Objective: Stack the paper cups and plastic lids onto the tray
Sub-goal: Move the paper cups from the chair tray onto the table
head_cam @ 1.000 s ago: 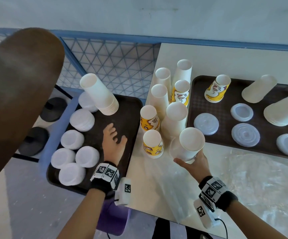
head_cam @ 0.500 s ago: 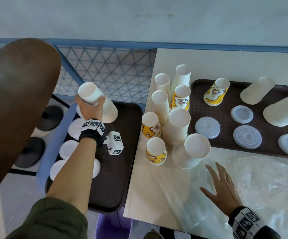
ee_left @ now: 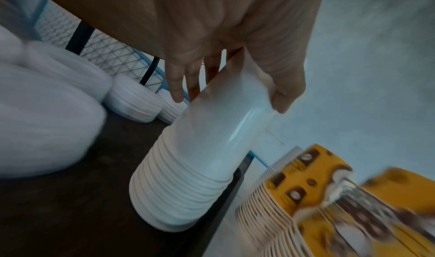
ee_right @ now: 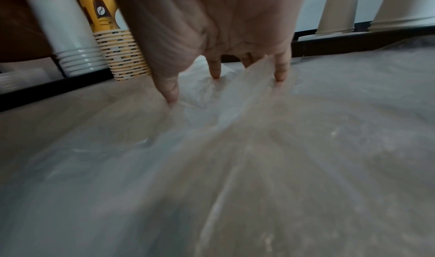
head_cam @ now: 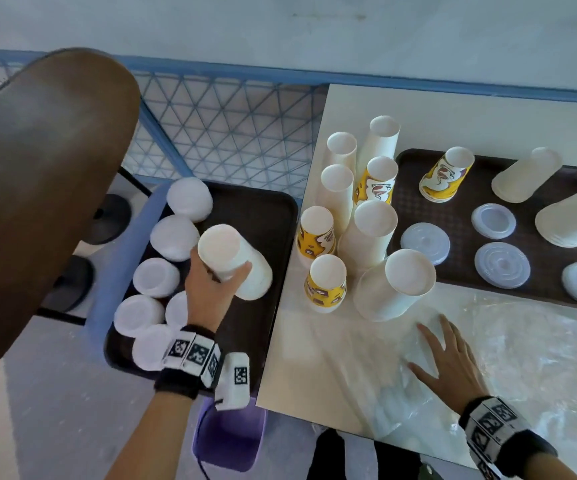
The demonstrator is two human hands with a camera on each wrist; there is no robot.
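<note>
Left hand (head_cam: pixel 216 289), seen from the head camera, curls its fingers and thumb round the upper end of a tilted stack of white paper cups (head_cam: pixel 235 263), whose wide rim end rests on the dark brown tray (head_cam: pixel 273 216) left of the white table (head_cam: pixel 318 358). Six piles of white plastic lids (head_cam: pixel 174 237) stand along that tray's left side. Right hand (head_cam: pixel 449 368) lies flat on a crinkled clear plastic sheet (head_cam: pixel 539 358) spread over the table, fingers straight and spread, holding nothing. Near the table's left edge stand upturned stacks of white cups and yellow printed cups (head_cam: pixel 327 284). A second brown tray (head_cam: pixel 453 216) farther back carries translucent lids (head_cam: pixel 501 265), one yellow stack and white stacks lying on their sides

From the left wrist, the thumb (ee_left: pixel 282 101) presses one side of the white stack (ee_left: pixel 188 168) and the fingers (ee_left: pixel 176 86) wrap the other; the ringed rims sit on the tray's dark surface (ee_left: pixel 70 214) close to its edge. Ribbed lid piles (ee_left: pixel 134 104) stand behind it, and blurred yellow cups (ee_left: pixel 306 192) stand just past the tray on the table

From the right wrist, the fingertips (ee_right: pixel 170 93) touch the plastic sheet (ee_right: pixel 212 149), splayed apart, a fold of film rising between two of them. Beyond stand a yellow stack (ee_right: pixel 117 56) and a white stack (ee_right: pixel 77 56)
</note>
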